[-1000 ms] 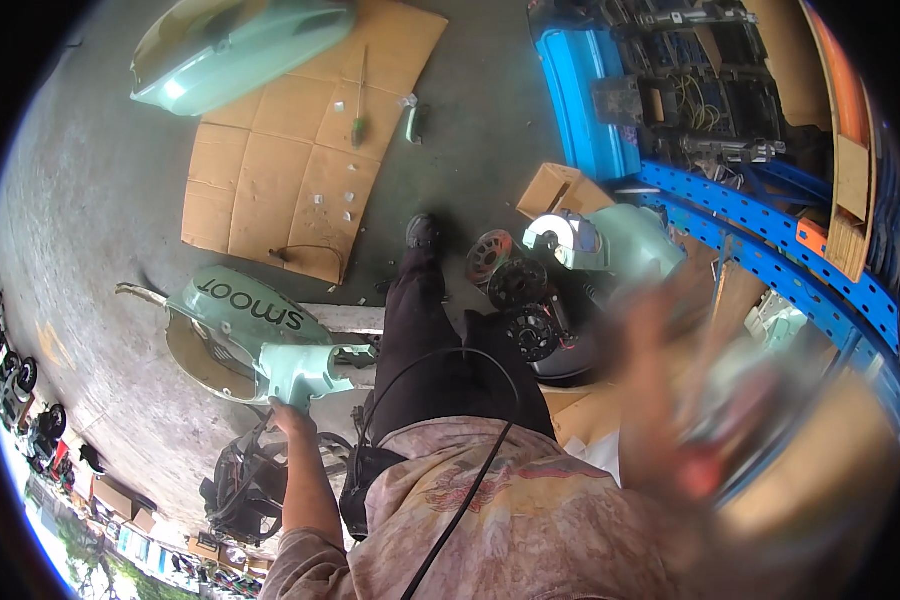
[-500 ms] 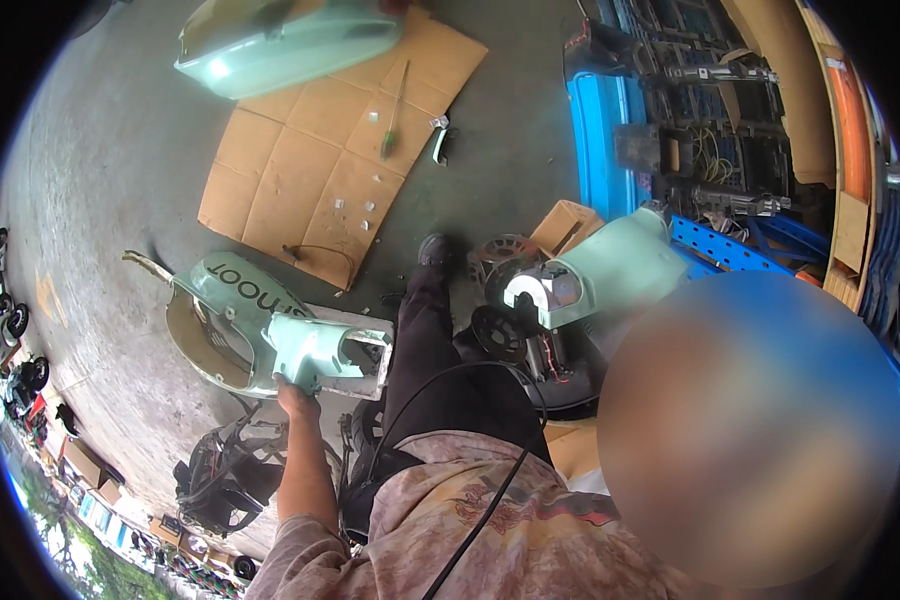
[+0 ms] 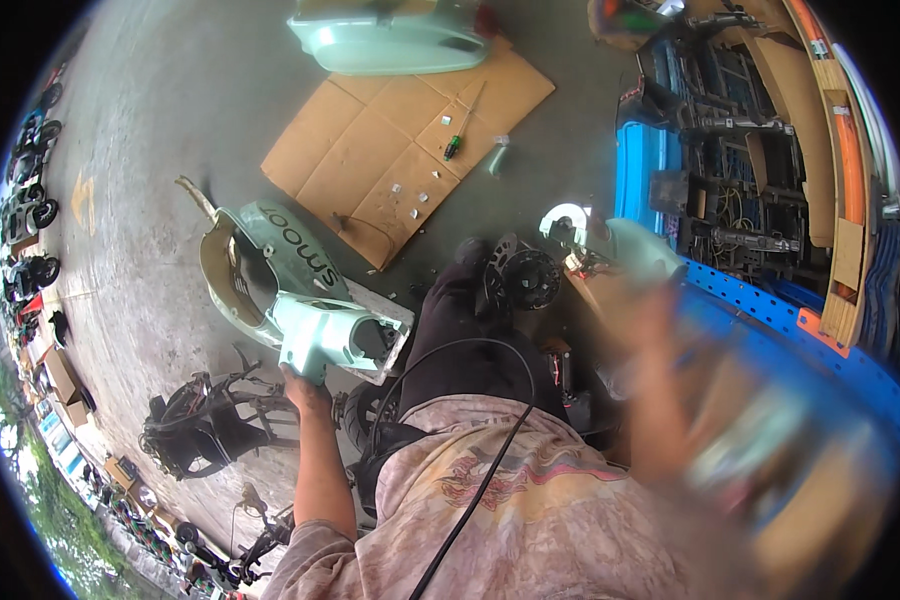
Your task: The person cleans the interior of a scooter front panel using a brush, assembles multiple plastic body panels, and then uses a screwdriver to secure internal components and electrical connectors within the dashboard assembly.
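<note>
My left hand [image 3: 306, 390] grips the lower end of a mint-green scooter cover [image 3: 320, 328]; my thumb shows, the other fingers are hidden. Just beyond it lies a larger curved mint-green body panel [image 3: 275, 245] with dark lettering, partly covered by the held piece. My right hand [image 3: 646, 308] is smeared by motion, so its fingers cannot be made out. It overlaps the near end of another mint-green cover [image 3: 630, 246] with a white ring-shaped end; whether it grips that cover is unclear.
Flattened cardboard [image 3: 380, 150] carries a green-handled screwdriver [image 3: 454, 146] and small pale pieces. Beyond it lies a mint-green scooter shell [image 3: 390, 45]. A black scooter frame [image 3: 215, 420] stands left, a wheel [image 3: 528, 278] near my foot, blue perforated rack beams [image 3: 760, 300] right.
My view has turned, so the cardboard and panels sit farther right. My right arm now shows, reaching over the right-hand cover. My left hand keeps its hold on the scooter cover.
</note>
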`<state>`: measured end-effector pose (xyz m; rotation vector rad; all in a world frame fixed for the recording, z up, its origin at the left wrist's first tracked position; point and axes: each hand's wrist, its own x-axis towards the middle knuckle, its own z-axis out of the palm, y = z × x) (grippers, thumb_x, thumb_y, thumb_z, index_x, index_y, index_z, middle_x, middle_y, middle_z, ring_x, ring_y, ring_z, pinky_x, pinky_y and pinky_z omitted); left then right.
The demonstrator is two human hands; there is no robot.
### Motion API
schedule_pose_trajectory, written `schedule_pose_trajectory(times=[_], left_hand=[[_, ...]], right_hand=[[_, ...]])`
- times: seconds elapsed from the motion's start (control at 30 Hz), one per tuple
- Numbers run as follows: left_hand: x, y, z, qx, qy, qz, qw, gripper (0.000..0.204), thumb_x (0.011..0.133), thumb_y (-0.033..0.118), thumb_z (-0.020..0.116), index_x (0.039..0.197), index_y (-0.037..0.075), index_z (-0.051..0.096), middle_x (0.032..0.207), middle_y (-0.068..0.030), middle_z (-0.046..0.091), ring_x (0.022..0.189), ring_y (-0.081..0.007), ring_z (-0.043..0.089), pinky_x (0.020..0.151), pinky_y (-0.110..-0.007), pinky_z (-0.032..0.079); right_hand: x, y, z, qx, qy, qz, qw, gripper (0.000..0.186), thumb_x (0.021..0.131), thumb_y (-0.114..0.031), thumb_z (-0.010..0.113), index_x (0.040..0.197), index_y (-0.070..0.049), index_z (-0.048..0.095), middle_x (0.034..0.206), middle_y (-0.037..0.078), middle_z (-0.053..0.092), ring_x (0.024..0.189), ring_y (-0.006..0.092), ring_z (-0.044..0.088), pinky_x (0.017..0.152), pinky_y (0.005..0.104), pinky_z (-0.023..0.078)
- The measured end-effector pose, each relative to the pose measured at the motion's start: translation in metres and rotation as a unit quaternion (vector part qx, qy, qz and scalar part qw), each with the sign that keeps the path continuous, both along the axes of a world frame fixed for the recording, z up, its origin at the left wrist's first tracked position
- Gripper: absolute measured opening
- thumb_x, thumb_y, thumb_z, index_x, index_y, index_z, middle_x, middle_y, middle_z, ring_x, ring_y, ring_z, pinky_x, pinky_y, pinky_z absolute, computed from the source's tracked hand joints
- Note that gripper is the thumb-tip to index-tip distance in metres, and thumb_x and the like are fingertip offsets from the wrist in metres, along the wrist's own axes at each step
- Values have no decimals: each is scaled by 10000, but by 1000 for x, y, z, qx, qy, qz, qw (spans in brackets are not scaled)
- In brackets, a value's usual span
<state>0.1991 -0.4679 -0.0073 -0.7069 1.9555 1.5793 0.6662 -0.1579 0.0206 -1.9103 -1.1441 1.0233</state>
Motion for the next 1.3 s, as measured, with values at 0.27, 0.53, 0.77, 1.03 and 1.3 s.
schedule_pose_trajectory(times=[0.27, 0.53, 0.77, 1.03, 1.3], left_hand=[[2, -59, 33, -3, 94, 37, 995, 540, 1002, 412, 340, 1298, -21, 466, 1177, -144, 574, 1002, -258, 583, 824, -356, 461], [-47, -16, 17, -64, 93, 0, 994, 544, 1006, 342, 333, 1282, -116, 432, 1182, -225, 551, 1036, -291, 567, 867, -355, 472], [-112, 4, -3, -256, 231, -299, 890, 575, 1000, 371, 353, 1244, -140, 455, 1120, -260, 581, 960, -315, 597, 834, -376, 485], [-138, 53, -4, -86, 129, -112, 982, 533, 1014, 385, 367, 1150, -102, 536, 1029, -153, 610, 879, -228, 581, 797, -330, 472], [-139, 144, -76, -145, 188, -198, 951, 513, 1000, 406, 409, 913, -70, 580, 785, -145, 618, 713, -228, 540, 696, -353, 437]], right_hand=[[18, 13, -26, -103, 49, -64, 991, 347, 937, -422, 537, 913, -81, 593, 645, -45, 422, 510, 82, 368, 436, 269, 305], [-52, 28, -8, -79, 31, 89, 992, 400, 963, -300, 481, 1212, 9, 532, 1150, 138, 582, 1030, 219, 559, 890, 347, 446], [-156, 72, -21, -163, 135, 83, 974, 373, 960, -292, 462, 1174, 0, 549, 1084, 110, 607, 934, 184, 600, 769, 326, 495], [-230, 128, -27, -104, 3, 123, 987, 344, 920, -229, 546, 1179, -3, 537, 1092, 124, 589, 920, 221, 595, 751, 335, 504], [-271, 211, -88, -126, -127, 370, 912, 395, 949, -252, 521, 1236, 14, 472, 1163, 213, 549, 915, 262, 642, 699, 320, 522]])
